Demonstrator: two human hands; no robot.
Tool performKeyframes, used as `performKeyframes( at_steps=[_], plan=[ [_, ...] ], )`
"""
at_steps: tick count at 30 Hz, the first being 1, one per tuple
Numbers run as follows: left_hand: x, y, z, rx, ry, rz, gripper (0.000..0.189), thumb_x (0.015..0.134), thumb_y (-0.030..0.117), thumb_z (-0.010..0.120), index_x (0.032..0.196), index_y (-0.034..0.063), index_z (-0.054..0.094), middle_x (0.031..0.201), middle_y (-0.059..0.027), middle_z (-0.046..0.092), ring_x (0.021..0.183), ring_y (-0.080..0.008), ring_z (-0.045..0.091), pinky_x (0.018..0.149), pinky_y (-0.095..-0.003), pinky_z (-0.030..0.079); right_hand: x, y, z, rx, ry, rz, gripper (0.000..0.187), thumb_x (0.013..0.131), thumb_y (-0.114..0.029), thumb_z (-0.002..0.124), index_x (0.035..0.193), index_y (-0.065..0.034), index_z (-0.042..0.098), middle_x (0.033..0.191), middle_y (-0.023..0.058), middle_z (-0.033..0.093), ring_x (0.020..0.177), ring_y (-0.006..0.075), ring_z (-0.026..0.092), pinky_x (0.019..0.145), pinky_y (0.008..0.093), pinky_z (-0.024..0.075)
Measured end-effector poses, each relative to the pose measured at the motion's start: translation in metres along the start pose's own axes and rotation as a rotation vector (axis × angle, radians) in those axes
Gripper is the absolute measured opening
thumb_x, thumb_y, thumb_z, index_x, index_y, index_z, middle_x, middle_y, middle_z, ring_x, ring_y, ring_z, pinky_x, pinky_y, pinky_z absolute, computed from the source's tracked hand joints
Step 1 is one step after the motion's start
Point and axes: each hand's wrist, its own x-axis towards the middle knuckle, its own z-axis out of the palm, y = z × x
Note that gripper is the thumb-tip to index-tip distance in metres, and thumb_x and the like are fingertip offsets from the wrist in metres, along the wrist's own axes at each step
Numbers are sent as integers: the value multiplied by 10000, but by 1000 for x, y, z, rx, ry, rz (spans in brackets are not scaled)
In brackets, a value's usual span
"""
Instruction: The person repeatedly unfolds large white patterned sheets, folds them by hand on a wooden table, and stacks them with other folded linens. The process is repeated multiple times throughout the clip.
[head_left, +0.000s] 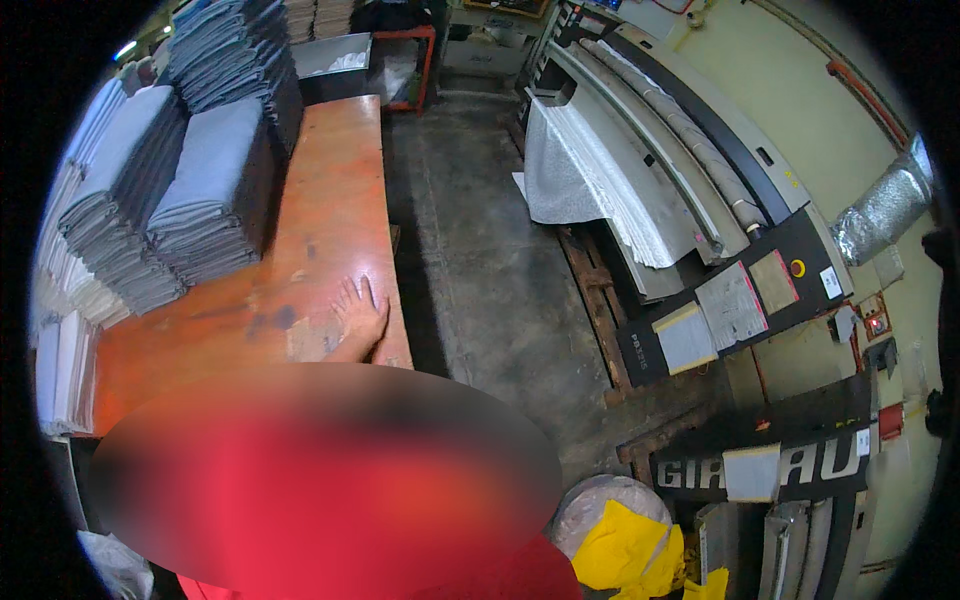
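Note:
My left hand (360, 316) rests palm down on the worn orange tabletop (337, 187), close to its right edge. Its fingers are spread and it holds nothing. A pale worn patch (307, 341) on the surface lies just left of the wrist. My right hand is out of view; a large blurred area covers the lower middle of the picture, with red clothing (517, 570) at its lower edge. Left of the hand, tall stacks of folded blue-grey fabric (214, 150) stand on the table.
White folded fabric (67, 367) is stacked at the far left. Across a concrete aisle (480, 247) stands a large roller machine (675, 165) with white material draped over its front. Wooden pallets (592, 300) lie along its base. Yellow sheeting (626, 551) lies over a pale round bundle at lower right.

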Motion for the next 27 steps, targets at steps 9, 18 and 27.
performKeyframes(
  at_steps=[9, 18, 27],
  plan=[
    [67, 57, 18, 136, 57, -327, 761, 922, 592, 321, 1486, 91, 222, 1531, -261, 104, 1425, -423, 47, 1091, -643, 36, 124, -104, -90, -21, 15, -25, 289, 896, -309, 595, 984, -35, 627, 691, 69, 587, 568, 196, 597, 492, 352, 468],
    [137, 152, 46, 175, 128, -523, 791, 886, 653, 364, 1449, 98, 326, 1500, -317, 138, 1383, -522, 57, 1063, -679, 38, 268, -258, -136, -91, -57, -127, 291, 905, -310, 586, 990, -35, 624, 654, 56, 567, 549, 186, 587, 477, 343, 459],
    [120, 161, 42, 141, 180, -422, 712, 885, 500, 515, 1431, 78, 342, 1532, -200, 178, 1420, -387, 119, 1134, -533, 122, 412, -425, -52, -441, -433, -290, 311, 900, -313, 603, 1018, -25, 610, 632, 38, 552, 521, 170, 569, 454, 322, 443]
  ],
)
